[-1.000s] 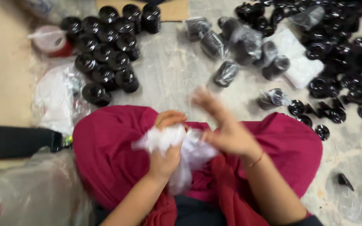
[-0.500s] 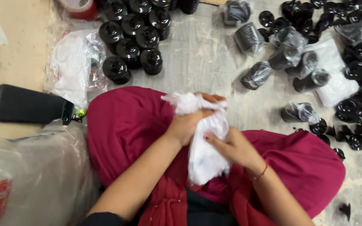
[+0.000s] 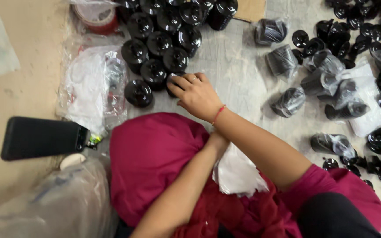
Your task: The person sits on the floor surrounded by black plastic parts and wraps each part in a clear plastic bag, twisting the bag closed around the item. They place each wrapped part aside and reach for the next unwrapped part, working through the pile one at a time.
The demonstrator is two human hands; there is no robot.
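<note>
Gripping a black cap (image 3: 173, 81) at 12 o'clock with our right hand (image 3: 197, 94); left hand (image 3: 217, 142) pins the white bag (image 3: 239, 174) in our lap, keeping it ready.

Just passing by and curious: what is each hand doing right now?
Left hand: mostly hidden, gripping the white plastic bag on the lap.
Right hand: fingers closed on a black round part.

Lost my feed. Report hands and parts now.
Right hand reaching across, grip closing on a black round part in the cluster. Left hand mostly hidden, at white plastic bag on lap. Nothing blocking.
</note>
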